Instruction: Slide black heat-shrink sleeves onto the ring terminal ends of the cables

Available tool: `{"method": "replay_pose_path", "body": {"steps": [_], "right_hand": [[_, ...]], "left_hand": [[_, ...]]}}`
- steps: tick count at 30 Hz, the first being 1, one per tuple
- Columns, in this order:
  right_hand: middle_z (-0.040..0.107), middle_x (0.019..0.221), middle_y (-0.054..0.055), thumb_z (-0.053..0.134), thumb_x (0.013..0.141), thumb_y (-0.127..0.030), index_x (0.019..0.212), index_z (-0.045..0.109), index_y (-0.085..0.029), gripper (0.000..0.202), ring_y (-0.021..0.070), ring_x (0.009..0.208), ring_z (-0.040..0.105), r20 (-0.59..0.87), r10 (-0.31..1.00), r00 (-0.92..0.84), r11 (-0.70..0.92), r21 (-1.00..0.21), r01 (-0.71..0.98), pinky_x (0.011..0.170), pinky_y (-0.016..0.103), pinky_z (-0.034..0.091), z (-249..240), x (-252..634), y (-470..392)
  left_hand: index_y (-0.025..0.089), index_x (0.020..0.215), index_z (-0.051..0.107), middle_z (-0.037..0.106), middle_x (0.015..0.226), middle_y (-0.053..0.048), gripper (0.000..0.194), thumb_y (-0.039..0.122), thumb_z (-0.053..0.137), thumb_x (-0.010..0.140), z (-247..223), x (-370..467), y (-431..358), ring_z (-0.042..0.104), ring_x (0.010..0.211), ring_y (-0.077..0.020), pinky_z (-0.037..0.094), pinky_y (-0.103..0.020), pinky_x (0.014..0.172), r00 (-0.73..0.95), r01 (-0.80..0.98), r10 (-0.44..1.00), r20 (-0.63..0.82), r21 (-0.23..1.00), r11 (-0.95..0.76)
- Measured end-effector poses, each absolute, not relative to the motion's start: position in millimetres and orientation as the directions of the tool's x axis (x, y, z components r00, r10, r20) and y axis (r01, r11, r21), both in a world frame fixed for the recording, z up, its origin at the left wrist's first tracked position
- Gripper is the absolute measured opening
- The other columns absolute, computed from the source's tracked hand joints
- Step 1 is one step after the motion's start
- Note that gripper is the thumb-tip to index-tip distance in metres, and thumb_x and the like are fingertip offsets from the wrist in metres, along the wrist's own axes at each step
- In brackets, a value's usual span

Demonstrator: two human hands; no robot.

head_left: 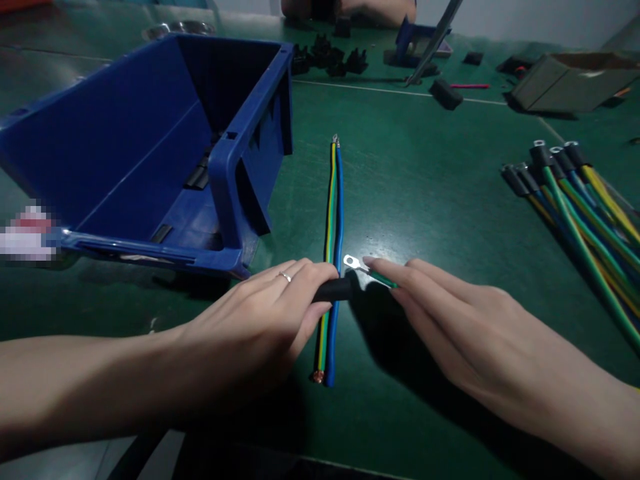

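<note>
A black tube (pixel 336 289) is pinched between the thumb and fingers of my left hand (pixel 280 300), above two cables lying side by side. One cable is yellow-green (pixel 330 220), with bare copper at its near end; the other is blue (pixel 341 213). Both have metal tips at the far end. My right hand (pixel 450 320) has its fingers closed on a green cable (pixel 383 278), whose flat metal ring lug (pixel 351 261) points toward the black tube. Lug and tube are a small distance apart. The rest of the green cable is hidden under my right hand.
A large blue bin (pixel 240 147) with some black tubes inside stands at the left. Several cables with black sleeves and lugs (pixel 590 213) lie at the right. Farther back are black parts (pixel 330 57), a grey box (pixel 570 87) and a person's arms (pixel 375 10).
</note>
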State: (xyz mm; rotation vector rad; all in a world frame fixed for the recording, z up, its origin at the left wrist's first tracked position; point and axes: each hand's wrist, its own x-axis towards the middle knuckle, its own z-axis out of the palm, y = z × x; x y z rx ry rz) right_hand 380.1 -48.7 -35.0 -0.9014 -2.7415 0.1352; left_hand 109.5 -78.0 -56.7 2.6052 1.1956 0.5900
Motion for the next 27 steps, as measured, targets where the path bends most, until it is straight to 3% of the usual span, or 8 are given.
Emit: {"method": "replay_pose_path", "body": {"steps": [4,9,11,15,18,21,24,27], "right_hand": [[0.08,0.117,0.015,0.041,0.108,-0.004,0.155,0.053,-0.008,0.05,0.0245,0.088,0.085,0.191,0.584,-0.789,0.812,-0.16,0.562,0.066,0.034,0.068,-33.7,382.5,-52.5],[0.078,0.122,0.013,0.039,0.097,0.005,0.157,0.052,-0.013,0.064,0.021,0.082,0.084,0.193,0.569,-0.799,0.822,-0.12,0.557,0.062,0.03,0.066,-32.0,386.0,-54.5],[0.078,0.116,0.012,0.039,0.097,0.006,0.152,0.055,-0.014,0.06,0.0191,0.082,0.083,0.231,0.576,-0.784,0.816,-0.107,0.568,0.062,0.027,0.063,-30.1,384.1,-55.4],[0.073,0.098,0.002,0.038,0.097,0.008,0.147,0.054,-0.016,0.058,0.0099,0.058,0.07,0.271,0.584,-0.765,0.811,-0.143,0.568,0.051,0.023,0.051,-26.0,380.5,-59.6],[0.073,0.095,0.0,0.038,0.103,0.0,0.141,0.056,-0.019,0.047,0.0109,0.064,0.074,0.268,0.639,-0.721,0.769,-0.235,0.595,0.055,0.022,0.052,-24.4,381.6,-63.9],[0.077,0.094,-0.001,0.039,0.114,-0.016,0.13,0.057,-0.024,0.026,0.014,0.072,0.079,0.279,0.734,-0.619,0.679,-0.305,0.668,0.059,0.023,0.054,-22.5,382.0,-65.2],[0.074,0.081,-0.004,0.045,0.118,-0.034,0.123,0.056,-0.025,0.015,0.0146,0.058,0.074,0.314,0.768,-0.559,0.637,-0.281,0.718,0.049,0.024,0.048,-20.2,378.4,-62.0],[0.072,0.076,-0.004,0.044,0.118,-0.029,0.112,0.053,-0.025,0.012,0.0134,0.05,0.068,0.337,0.737,-0.586,0.667,-0.227,0.709,0.043,0.025,0.042,-19.5,373.8,-58.2]], "left_hand": [[0.016,0.128,0.053,0.077,0.118,-0.013,0.022,0.016,0.034,0.117,-55.0,112.3,-79.0,0.08,0.105,-0.0273,0.068,-0.04,0.091,0.601,0.698,0.747,0.283,0.27,-0.664],[0.011,0.125,0.058,0.079,0.111,-0.016,0.026,0.008,0.037,0.11,-54.6,112.2,-83.2,0.084,0.096,-0.0322,0.073,-0.045,0.082,0.618,0.743,0.738,0.27,0.109,-0.661],[0.009,0.127,0.058,0.08,0.11,-0.019,0.029,0.008,0.035,0.109,-54.6,111.1,-85.6,0.085,0.097,-0.0344,0.073,-0.045,0.076,0.62,0.756,0.736,0.273,0.043,-0.653],[0.012,0.128,0.057,0.08,0.107,-0.017,0.028,0.017,0.032,0.114,-54.8,109.3,-88.3,0.086,0.092,-0.032,0.072,-0.041,0.067,0.591,0.786,0.763,0.262,0.025,-0.618],[0.012,0.131,0.057,0.08,0.108,-0.016,0.031,0.019,0.031,0.116,-55.0,108.5,-88.3,0.086,0.095,-0.0292,0.072,-0.038,0.07,0.575,0.799,0.776,0.258,0.027,-0.601],[0.008,0.132,0.06,0.081,0.111,-0.019,0.033,0.015,0.033,0.114,-55.2,107.7,-88.2,0.086,0.099,-0.0298,0.072,-0.037,0.076,0.623,0.773,0.735,0.268,-0.067,-0.63],[0.004,0.13,0.061,0.081,0.114,-0.023,0.033,0.011,0.035,0.111,-55.6,107.3,-88.2,0.086,0.1,-0.033,0.073,-0.04,0.077,0.652,0.751,0.709,0.269,-0.093,-0.654],[0.006,0.131,0.06,0.081,0.112,-0.02,0.033,0.014,0.034,0.113,-55.3,107.8,-88.0,0.085,0.1,-0.0322,0.072,-0.041,0.077,0.623,0.77,0.738,0.26,-0.036,-0.637]]}}
